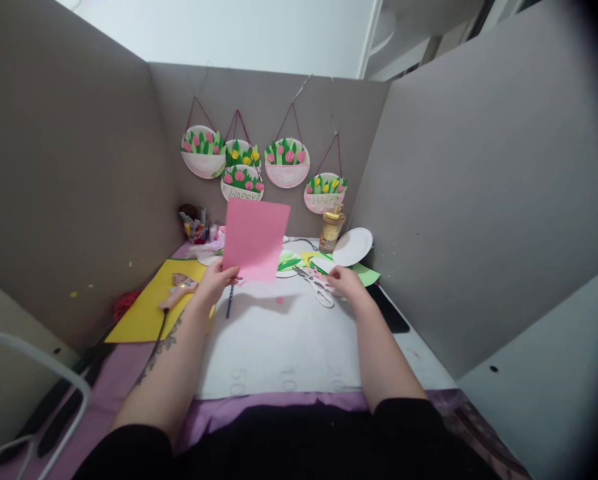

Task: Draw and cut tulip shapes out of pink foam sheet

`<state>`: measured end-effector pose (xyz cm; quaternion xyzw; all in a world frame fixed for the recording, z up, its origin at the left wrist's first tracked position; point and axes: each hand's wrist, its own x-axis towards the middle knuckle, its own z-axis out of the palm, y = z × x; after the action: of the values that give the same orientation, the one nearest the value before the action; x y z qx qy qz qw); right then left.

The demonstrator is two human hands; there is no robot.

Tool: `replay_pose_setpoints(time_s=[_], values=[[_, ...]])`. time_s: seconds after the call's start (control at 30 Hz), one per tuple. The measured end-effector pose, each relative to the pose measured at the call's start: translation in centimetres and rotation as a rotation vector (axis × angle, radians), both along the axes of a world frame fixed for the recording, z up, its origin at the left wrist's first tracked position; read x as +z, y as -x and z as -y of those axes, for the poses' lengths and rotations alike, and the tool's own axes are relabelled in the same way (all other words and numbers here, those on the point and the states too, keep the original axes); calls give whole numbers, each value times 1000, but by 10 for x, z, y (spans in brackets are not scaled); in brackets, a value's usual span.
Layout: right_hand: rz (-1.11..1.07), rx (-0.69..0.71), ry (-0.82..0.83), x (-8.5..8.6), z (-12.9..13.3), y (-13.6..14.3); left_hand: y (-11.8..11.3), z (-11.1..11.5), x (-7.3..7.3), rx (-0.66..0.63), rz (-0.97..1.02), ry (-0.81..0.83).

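Observation:
My left hand [217, 280] pinches a pink sheet of paper [256, 240] by its lower left corner and holds it up above the table. My right hand [347, 283] is at the right, its fingers drawn together among small pink paper pieces; what they hold, if anything, is hidden. Just left of those fingers, white-handled scissors [320, 291] lie with their blades pointing away to the left. A dark patterned pen [230, 301] lies below the pink sheet. One small pink scrap [279, 301] rests on the white table covering [279, 347].
A glue gun [179, 292] lies on yellow sheets [141, 313] at left, its cord running toward me. White paper plates [353, 247], green paper [366, 274], a drink cup [331, 231] and a black tablet-like slab [389, 309] stand right. Several plate baskets [287, 175] hang on the grey partition.

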<state>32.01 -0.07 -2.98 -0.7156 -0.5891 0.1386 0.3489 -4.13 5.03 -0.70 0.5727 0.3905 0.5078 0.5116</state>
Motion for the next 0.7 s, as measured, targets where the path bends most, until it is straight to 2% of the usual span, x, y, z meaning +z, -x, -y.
replay_pose_setpoints(time_s=[0.03, 0.1, 0.27, 0.43, 0.57, 0.7], values=[[70, 37, 115, -3, 2, -2, 0, 0, 1, 6, 43, 28], [158, 86, 241, -6, 5, -1, -2, 1, 1, 12, 85, 74], [218, 104, 283, -5, 4, 9, -9, 4, 1, 3, 150, 102], [224, 82, 338, -2, 4, -1, -11, 3, 0, 38, 142, 72], [-53, 103, 287, 5, 13, -8, -12, 4, 0, 121, 186, 71], [-466, 303, 213, 12, 22, 10, -13, 7, 1, 169, 241, 30]])
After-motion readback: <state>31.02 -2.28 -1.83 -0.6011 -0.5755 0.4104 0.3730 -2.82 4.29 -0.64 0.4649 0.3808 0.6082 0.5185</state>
